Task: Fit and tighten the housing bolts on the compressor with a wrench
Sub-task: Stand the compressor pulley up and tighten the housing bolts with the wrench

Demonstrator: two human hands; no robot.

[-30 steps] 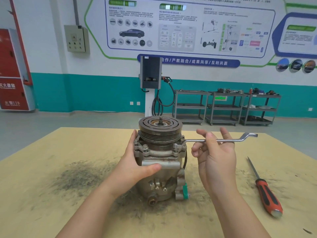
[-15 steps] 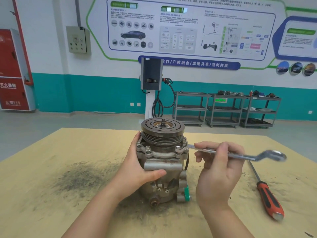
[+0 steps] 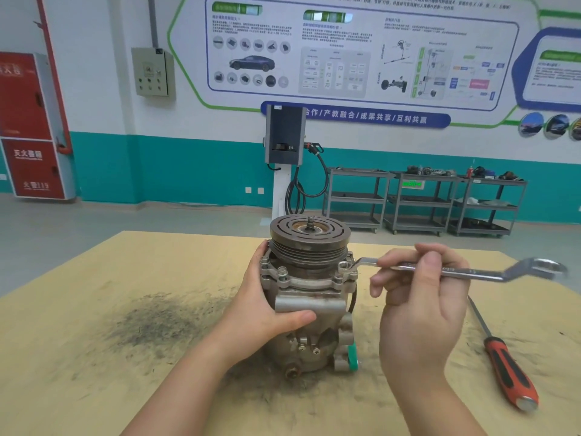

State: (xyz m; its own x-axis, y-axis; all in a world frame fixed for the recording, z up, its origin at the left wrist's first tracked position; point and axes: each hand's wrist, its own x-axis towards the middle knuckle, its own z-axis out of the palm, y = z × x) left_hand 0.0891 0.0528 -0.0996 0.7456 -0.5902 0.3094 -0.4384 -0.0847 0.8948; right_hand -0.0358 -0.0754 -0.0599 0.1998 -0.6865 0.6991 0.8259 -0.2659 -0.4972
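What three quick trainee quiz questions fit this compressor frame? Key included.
1. True or false: the left hand steadies the compressor.
2. What does the right hand hold? A) screwdriver B) wrench C) bolt
3. Where is the screwdriver?

Key
1. True.
2. B: the wrench, its ring end on a flange bolt.
3. Lying on the table, right of the right hand, untouched.

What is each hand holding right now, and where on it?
Right hand pinches the wrench mid-shaft, its ring end on a housing bolt. Left hand grips the compressor round the left side of its body.
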